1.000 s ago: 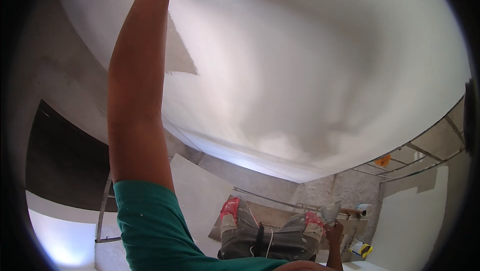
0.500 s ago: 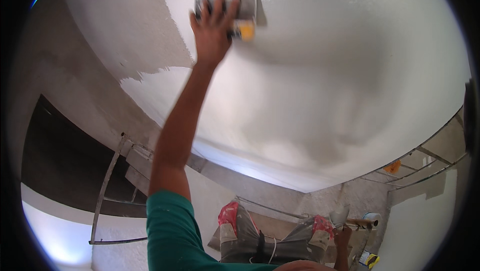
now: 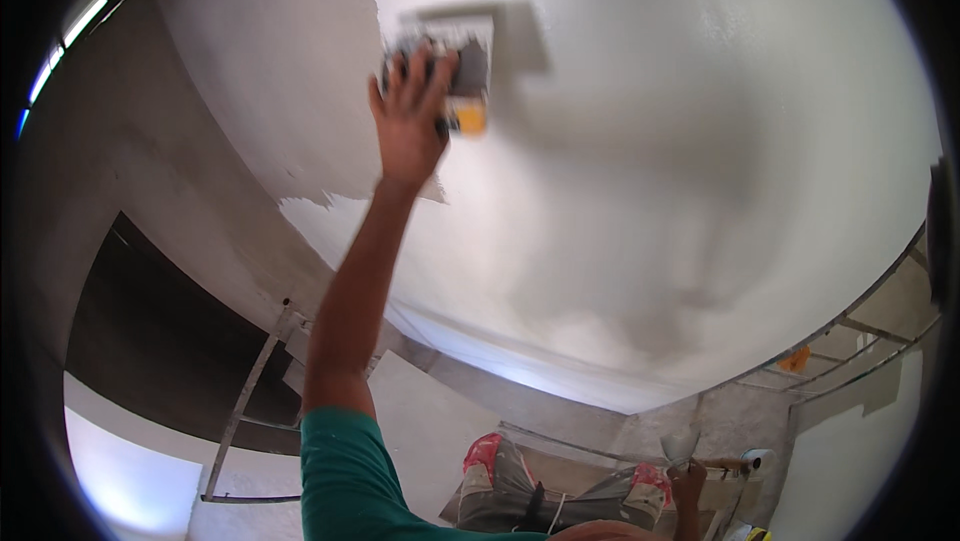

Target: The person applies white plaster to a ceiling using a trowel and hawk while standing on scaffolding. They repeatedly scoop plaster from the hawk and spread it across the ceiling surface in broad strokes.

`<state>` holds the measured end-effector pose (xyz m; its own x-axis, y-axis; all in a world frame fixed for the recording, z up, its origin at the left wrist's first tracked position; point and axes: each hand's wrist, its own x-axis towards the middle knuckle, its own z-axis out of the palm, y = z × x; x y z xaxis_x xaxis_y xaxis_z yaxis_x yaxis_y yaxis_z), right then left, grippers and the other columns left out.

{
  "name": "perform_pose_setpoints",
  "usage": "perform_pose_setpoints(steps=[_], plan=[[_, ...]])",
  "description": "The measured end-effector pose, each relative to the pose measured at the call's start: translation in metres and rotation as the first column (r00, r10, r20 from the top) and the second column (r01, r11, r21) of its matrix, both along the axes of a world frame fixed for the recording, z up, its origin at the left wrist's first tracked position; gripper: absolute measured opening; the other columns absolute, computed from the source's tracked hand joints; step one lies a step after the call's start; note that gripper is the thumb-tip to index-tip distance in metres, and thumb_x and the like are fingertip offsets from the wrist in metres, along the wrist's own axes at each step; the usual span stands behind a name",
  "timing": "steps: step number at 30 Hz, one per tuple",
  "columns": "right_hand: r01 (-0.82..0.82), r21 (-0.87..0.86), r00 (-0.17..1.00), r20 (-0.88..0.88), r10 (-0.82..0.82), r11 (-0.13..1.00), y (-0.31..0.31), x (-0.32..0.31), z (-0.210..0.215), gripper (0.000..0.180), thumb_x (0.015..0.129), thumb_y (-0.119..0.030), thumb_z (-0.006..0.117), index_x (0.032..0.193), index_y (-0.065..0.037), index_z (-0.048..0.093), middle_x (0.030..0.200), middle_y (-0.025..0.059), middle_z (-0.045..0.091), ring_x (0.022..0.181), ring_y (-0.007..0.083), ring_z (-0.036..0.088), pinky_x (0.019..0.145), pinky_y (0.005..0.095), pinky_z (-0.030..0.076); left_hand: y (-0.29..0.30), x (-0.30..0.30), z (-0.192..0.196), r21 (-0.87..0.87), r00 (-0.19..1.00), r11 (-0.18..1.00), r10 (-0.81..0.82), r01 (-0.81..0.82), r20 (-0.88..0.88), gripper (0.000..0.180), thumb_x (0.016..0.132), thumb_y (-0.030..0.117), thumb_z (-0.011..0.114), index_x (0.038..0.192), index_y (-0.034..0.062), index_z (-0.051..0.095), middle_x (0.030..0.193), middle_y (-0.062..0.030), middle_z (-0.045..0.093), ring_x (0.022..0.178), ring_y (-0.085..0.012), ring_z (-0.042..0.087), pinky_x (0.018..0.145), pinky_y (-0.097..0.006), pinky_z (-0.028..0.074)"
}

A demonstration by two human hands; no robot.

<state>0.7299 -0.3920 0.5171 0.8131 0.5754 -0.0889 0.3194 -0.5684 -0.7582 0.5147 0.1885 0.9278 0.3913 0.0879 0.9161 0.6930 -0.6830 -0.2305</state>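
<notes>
My left hand (image 3: 410, 136) reaches up, its fingers closed on a plastering trowel (image 3: 472, 59) with a yellow handle end. Grey-white paste smears the trowel's flat plate. It is at a broad ceiling surface, beside the ragged edge between fresh white plaster (image 3: 620, 101) and a bare greyish area (image 3: 270, 51). A shadow shows past the plate's upper right side. Low at the right, my right hand (image 3: 687, 483) grips a putty knife (image 3: 680, 446) with a pale, wide blade pointing up. Its handle is mostly hidden by the fingers.
Metal scaffold frames stand at the left (image 3: 245, 401) and the right (image 3: 870, 319). Below are my knees in stained grey trousers with red patches (image 3: 484, 453). A white bucket (image 3: 760, 459) is by the right hand. A dark opening (image 3: 170, 331) shows at the left.
My left hand and the trowel have shifted left across the surface. The shadow beside the plate is wider. The whole view has moved slightly; the right hand keeps the putty knife.
</notes>
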Motion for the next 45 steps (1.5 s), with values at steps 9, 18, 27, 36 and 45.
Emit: perform_pose_setpoints(steps=[9, 18, 27, 36, 45], plan=[[0.046, 0.077, 0.992, -0.120, -0.037, 0.996, 0.045, -0.062, 0.040, 0.017, 0.060, -0.007, 0.062, 0.072, 0.005, 0.059, 0.054, 0.0059, 0.053, 0.053, 0.0103, 0.047, 0.049, 0.0337, 0.041, 0.069, 0.012, 0.235, -0.024, 0.991, 0.998, 0.055, -0.052, 0.122, 0.072, 0.080, -0.006, 0.050, 0.144, 0.0222, 0.036, 0.144, -0.0123, 0.041, 0.133, -0.0344, 0.038, 0.105, -0.061, 0.028], [0.033, 0.025, 0.993, -0.116, -0.030, 0.999, 0.060, -0.087, 0.065, 0.018, 0.061, -0.010, 0.063, 0.072, 0.004, 0.062, 0.054, 0.0051, 0.055, 0.052, 0.0095, 0.049, 0.048, 0.0314, 0.041, 0.100, 0.007, 0.223, 0.169, 0.992, 0.985, -0.057, 0.038, 0.110, 0.069, 0.080, -0.004, 0.052, 0.142, 0.0226, 0.039, 0.142, -0.0121, 0.045, 0.131, -0.0338, 0.041, 0.104, -0.061, 0.030], [-0.017, -0.017, 0.997, -0.075, 0.016, 1.000, 0.047, -0.038, -0.034, 0.015, 0.062, -0.008, 0.064, 0.072, 0.004, 0.061, 0.050, 0.0041, 0.054, 0.043, 0.0112, 0.051, 0.042, 0.0298, 0.041, 0.104, 0.005, 0.132, 0.130, 0.998, 0.992, -0.010, 0.003, 0.056, 0.066, 0.084, -0.002, 0.053, 0.143, 0.0224, 0.038, 0.144, -0.0121, 0.042, 0.133, -0.0338, 0.040, 0.105, -0.061, 0.029], [-0.046, 0.011, 0.994, -0.098, 0.047, 0.999, 0.063, -0.013, -0.082, 0.018, 0.063, -0.008, 0.064, 0.077, 0.004, 0.063, 0.056, 0.0069, 0.057, 0.048, 0.0126, 0.053, 0.046, 0.0316, 0.042, 0.086, 0.009, 0.004, 0.023, 0.995, 0.996, 0.084, -0.086, 0.045, 0.072, 0.081, -0.006, 0.052, 0.144, 0.0254, 0.037, 0.146, -0.0133, 0.039, 0.134, -0.0370, 0.037, 0.108, -0.061, 0.024], [-0.062, 0.004, 0.992, -0.111, 0.062, 0.998, 0.079, -0.001, -0.137, 0.022, 0.062, -0.006, 0.063, 0.082, 0.004, 0.066, 0.062, 0.0115, 0.062, 0.058, 0.0128, 0.055, 0.057, 0.0325, 0.045, 0.070, 0.009, -0.107, 0.048, 0.999, 0.998, 0.043, -0.043, -0.010, 0.075, 0.076, -0.006, 0.056, 0.143, 0.0201, 0.037, 0.144, -0.0169, 0.041, 0.131, -0.0400, 0.040, 0.106, -0.062, 0.026]])
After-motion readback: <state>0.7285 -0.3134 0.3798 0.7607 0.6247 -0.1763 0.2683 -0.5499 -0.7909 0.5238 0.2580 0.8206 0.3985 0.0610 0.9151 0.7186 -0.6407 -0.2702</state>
